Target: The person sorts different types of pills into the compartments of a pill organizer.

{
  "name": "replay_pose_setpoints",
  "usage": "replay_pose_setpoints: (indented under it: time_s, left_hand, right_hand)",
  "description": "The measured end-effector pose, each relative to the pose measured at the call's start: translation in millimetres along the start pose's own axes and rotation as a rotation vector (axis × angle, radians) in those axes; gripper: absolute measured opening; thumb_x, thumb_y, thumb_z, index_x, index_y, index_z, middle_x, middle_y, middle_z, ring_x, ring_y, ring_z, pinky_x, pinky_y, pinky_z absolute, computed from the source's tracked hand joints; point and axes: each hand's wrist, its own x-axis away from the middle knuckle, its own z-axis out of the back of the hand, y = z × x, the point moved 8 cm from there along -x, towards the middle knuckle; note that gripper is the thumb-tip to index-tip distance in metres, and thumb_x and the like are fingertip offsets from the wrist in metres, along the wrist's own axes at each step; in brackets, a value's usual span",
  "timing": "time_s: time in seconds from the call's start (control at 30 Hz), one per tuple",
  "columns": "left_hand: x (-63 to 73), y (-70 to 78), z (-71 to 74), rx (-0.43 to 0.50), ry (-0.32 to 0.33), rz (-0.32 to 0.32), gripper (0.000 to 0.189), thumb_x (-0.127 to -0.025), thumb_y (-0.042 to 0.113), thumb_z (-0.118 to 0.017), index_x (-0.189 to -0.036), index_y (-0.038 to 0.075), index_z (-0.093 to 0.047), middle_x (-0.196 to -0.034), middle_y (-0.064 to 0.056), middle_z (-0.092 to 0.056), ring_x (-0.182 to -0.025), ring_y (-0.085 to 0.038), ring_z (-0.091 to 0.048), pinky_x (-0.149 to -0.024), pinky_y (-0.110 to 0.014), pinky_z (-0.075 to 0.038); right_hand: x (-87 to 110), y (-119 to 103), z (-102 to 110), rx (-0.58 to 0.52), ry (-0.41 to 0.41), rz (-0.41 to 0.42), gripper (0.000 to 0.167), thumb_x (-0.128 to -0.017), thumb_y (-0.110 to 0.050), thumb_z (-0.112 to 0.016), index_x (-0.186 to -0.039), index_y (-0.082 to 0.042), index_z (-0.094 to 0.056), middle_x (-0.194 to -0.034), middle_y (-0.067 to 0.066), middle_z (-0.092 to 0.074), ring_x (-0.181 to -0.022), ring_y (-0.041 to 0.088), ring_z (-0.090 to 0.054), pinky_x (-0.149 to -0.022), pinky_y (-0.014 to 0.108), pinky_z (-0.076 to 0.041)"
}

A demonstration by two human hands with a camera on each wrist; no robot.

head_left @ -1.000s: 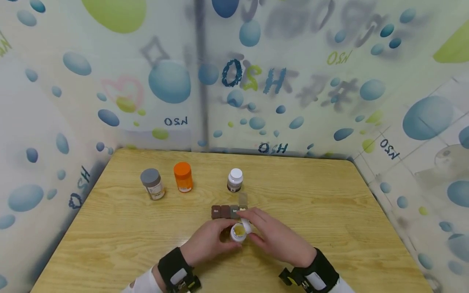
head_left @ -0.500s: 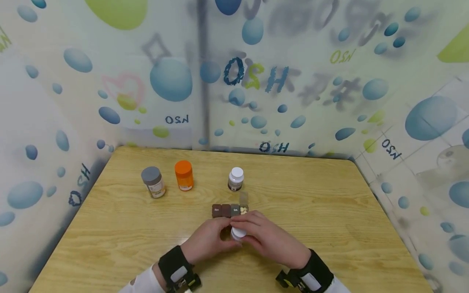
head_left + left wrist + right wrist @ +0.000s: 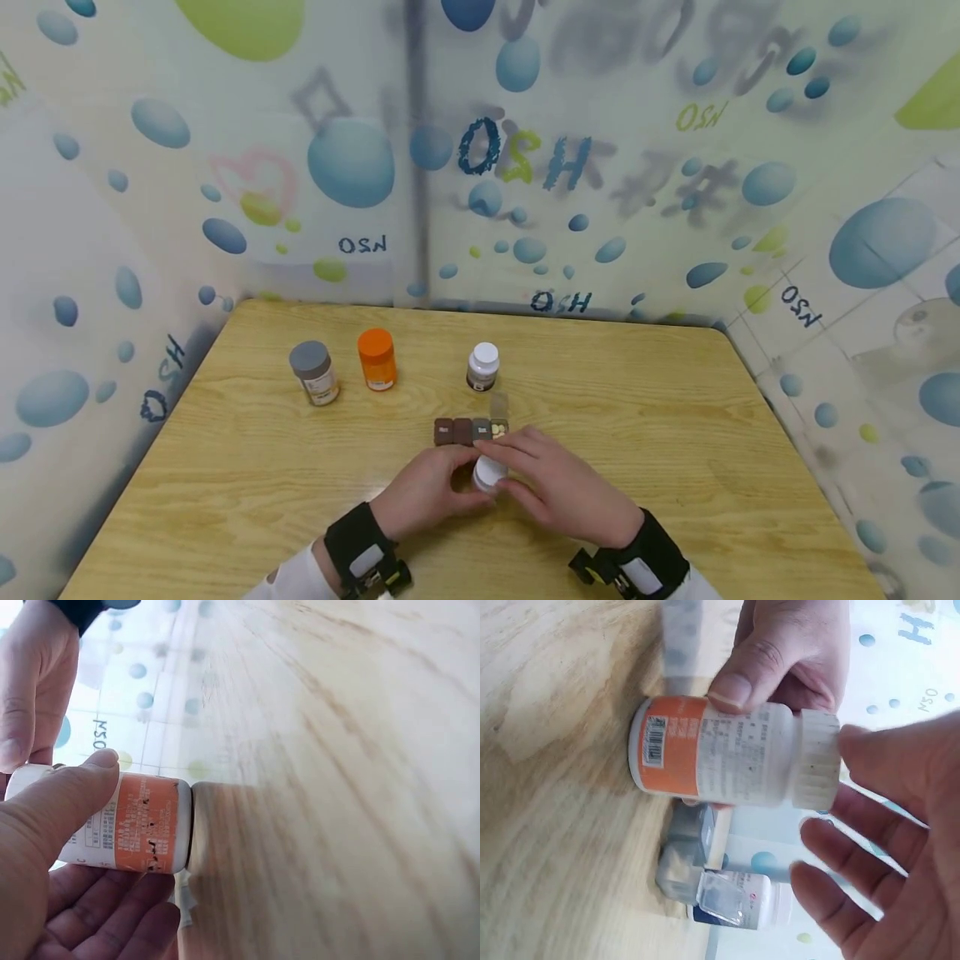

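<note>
Left hand [image 3: 427, 493] grips a white-and-orange pill bottle [image 3: 739, 754] upright at the desk [image 3: 645, 392], just before a pill organizer [image 3: 462, 432] whose uncovered end compartment holds pale tablets [image 3: 498, 431]. Right hand [image 3: 566, 490] pinches the seated white cap [image 3: 816, 761] between fingers. Bubble-printed wall [image 3: 637, 250] behind.

Bottle [image 3: 739, 756] in all views (wrists' closest)
</note>
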Motion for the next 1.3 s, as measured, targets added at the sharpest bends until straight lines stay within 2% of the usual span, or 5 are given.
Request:
replay_pose_setpoints:
  time_s: [0.17, 0.3, 0.73, 0.97, 1.3]
  left_hand:
    - [-0.2, -0.6, 0.1, 0.003, 0.001, 0.000, 0.051, -0.072, 0.063, -0.061, -0.117, 0.040, -0.053, -0.108, 0.024, -0.055, -0.098, 0.003, -0.051, -0.089, -0.030, -0.043]
    - [-0.2, -1.5, -0.1, -0.012, 0.010, -0.010, 0.050, -0.072, 0.061, -0.063, -0.116, 0.040, -0.054, -0.108, 0.024, -0.056, -0.098, 0.004, -0.051, -0.089, -0.029, -0.044]
    - [-0.5, -0.5, 0.0, -0.019, 0.004, -0.003, 0.052, -0.071, 0.063, -0.061, -0.116, 0.040, -0.054, -0.107, 0.023, -0.056, -0.095, 0.003, -0.052, -0.087, -0.028, -0.044]
    - [0.0, 0.1, -0.3, -0.019, 0.006, -0.015, 0.049, -0.072, 0.062, -0.062, -0.115, 0.039, -0.054, -0.107, 0.023, -0.056, -0.096, 0.002, -0.052, -0.087, -0.028, -0.044]
    - [-0.9, -1.5, -0.7, -0.026, 0.021, -0.025, 0.053, -0.072, 0.065, -0.059, -0.117, 0.038, -0.054, -0.108, 0.023, -0.056, -0.096, 0.003, -0.052, -0.086, -0.027, -0.044]
  right_hand:
    - [-0.3, 1.8, 0.3, 0.013, 0.001, -0.019, 0.052, -0.088, -0.046, -0.053, -0.136, -0.031, -0.039, -0.120, -0.018, -0.043, -0.106, -0.003, -0.039, -0.085, 0.024, -0.044]
    - [-0.5, -1.5, -2.3, -0.012, -0.020, 0.030, 0.047, -0.092, -0.040, -0.051, -0.136, -0.032, -0.039, -0.130, -0.017, -0.040, -0.111, 0.000, -0.039, -0.089, 0.027, -0.043]
    - [0.2, -2.8, -3.1, 0.029, -0.011, 0.018, 0.047, -0.091, -0.040, -0.053, -0.135, -0.032, -0.040, -0.120, -0.018, -0.041, -0.102, -0.003, -0.039, -0.083, 0.024, -0.043]
    - [0.2, -4.6, -6.5, 0.034, -0.034, 0.035, 0.047, -0.093, -0.039, -0.049, -0.138, -0.035, -0.035, -0.132, -0.021, -0.037, -0.112, -0.002, -0.037, -0.091, 0.027, -0.042]
    - [-1.8, -7.3, -4.7, 0.018, 0.013, 0.050, 0.047, -0.091, -0.036, -0.054, -0.136, -0.028, -0.041, -0.128, -0.014, -0.042, -0.112, 0.002, -0.040, -0.090, 0.027, -0.042]
